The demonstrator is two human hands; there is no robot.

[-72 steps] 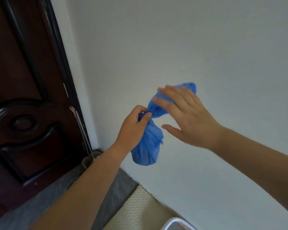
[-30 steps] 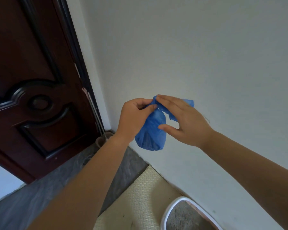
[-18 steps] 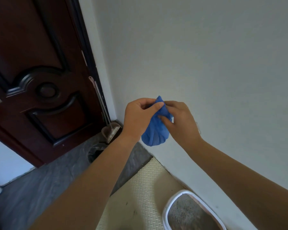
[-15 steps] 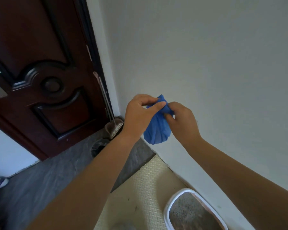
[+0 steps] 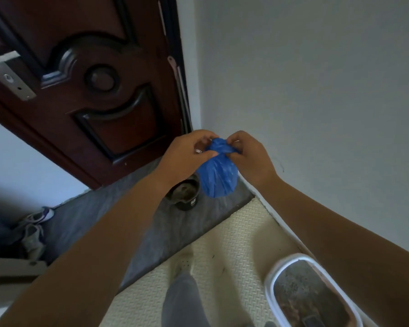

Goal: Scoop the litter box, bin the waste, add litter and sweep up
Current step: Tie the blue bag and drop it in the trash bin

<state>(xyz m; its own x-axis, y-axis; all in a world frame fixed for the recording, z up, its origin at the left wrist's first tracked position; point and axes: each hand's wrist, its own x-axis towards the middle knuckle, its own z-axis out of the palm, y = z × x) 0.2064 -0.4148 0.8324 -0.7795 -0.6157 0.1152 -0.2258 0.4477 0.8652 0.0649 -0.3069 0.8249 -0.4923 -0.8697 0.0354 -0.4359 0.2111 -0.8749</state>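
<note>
A small blue plastic bag (image 5: 217, 178), bulging at the bottom and twisted at the neck, hangs in front of me. My left hand (image 5: 184, 156) pinches the neck from the left, and my right hand (image 5: 248, 156) pinches it from the right, fingers close together at the knot. Low on the right stands the white-rimmed litter box (image 5: 273, 270) with grey litter inside; my right forearm hides part of it.
A dark wooden door (image 5: 92, 90) stands at upper left beside a white wall (image 5: 316, 90). A small dark pot (image 5: 184, 194) sits on the grey floor strip below the bag. Shoes (image 5: 33, 230) lie at the left. My leg and foot (image 5: 182, 286) rest on a cream textured mat.
The bag's loose top has been gathered and twisted into a tight neck between both hands. My view has tipped downward, revealing the floor, pot, shoes and more of the litter box.
</note>
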